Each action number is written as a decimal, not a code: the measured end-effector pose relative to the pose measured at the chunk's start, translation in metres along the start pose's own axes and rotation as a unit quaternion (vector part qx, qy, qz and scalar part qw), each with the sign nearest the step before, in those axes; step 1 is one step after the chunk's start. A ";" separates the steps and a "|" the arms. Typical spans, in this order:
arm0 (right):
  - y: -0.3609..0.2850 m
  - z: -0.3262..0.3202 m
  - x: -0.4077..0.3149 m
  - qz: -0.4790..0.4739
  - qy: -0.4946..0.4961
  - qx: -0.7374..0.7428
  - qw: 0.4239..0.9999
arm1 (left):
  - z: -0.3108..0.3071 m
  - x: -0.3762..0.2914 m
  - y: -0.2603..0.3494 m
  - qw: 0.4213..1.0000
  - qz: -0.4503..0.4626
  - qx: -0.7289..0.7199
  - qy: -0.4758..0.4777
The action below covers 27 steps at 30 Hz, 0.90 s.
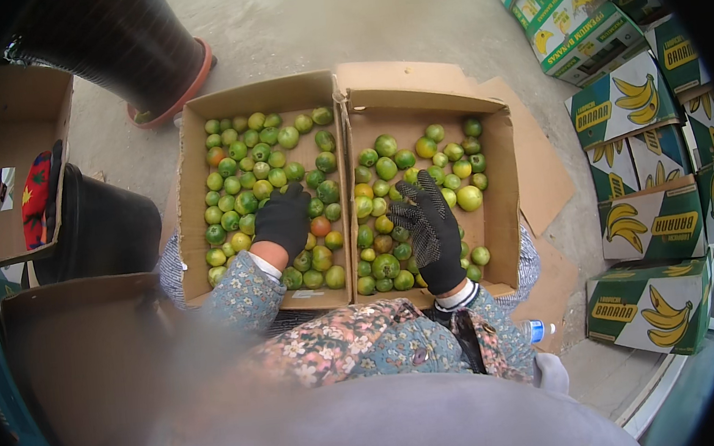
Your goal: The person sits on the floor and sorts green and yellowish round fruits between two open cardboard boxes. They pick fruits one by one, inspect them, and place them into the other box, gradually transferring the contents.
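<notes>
Two cardboard trays stand side by side before me, both holding small, mostly green tomatoes. My left hand (283, 222), in a black knit glove, is palm down among the tomatoes of the left tray (257, 98). Its fingertips are hidden, so any grip there cannot be made out. Close to its right lies an orange-red tomato (320, 227). Over the right tray (499, 204) is my right hand (429, 236), its dotted glove palm turned leftward and its fingers apart. Nothing shows in its grasp. A larger yellow-green tomato (469, 198) lies just right of its fingers.
Banana cartons (623, 101) are stacked along the right side. A large black pot (118, 46) on a saucer (206, 61) stands beyond the left tray. To my left are a black bucket (99, 226) and open cartons (77, 298). A plastic bottle (537, 331) lies near my right side.
</notes>
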State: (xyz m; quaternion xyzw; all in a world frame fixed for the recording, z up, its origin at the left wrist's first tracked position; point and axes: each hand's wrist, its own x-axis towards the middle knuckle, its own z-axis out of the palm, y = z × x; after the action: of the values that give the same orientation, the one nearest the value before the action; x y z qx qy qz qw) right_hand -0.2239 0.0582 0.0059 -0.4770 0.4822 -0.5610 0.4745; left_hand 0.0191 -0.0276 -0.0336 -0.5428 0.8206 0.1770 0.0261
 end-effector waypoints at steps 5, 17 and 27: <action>-0.011 0.012 0.002 0.174 -0.033 0.127 0.976 | 0.000 0.011 0.000 0.999 -0.019 0.036 -0.023; -0.028 0.015 0.000 -0.042 -0.227 -0.237 0.944 | -0.050 -0.045 0.074 0.875 0.056 -0.482 0.002; 0.007 0.000 -0.002 -0.018 0.020 0.025 0.999 | -0.022 -0.009 -0.002 0.995 -0.021 -0.073 0.064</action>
State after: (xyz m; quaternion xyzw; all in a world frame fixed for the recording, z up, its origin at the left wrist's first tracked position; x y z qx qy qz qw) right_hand -0.2235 0.0592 -0.0015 -0.4626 0.4686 -0.5906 0.4665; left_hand 0.0280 -0.0278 -0.0118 -0.5709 0.7937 0.2009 -0.0619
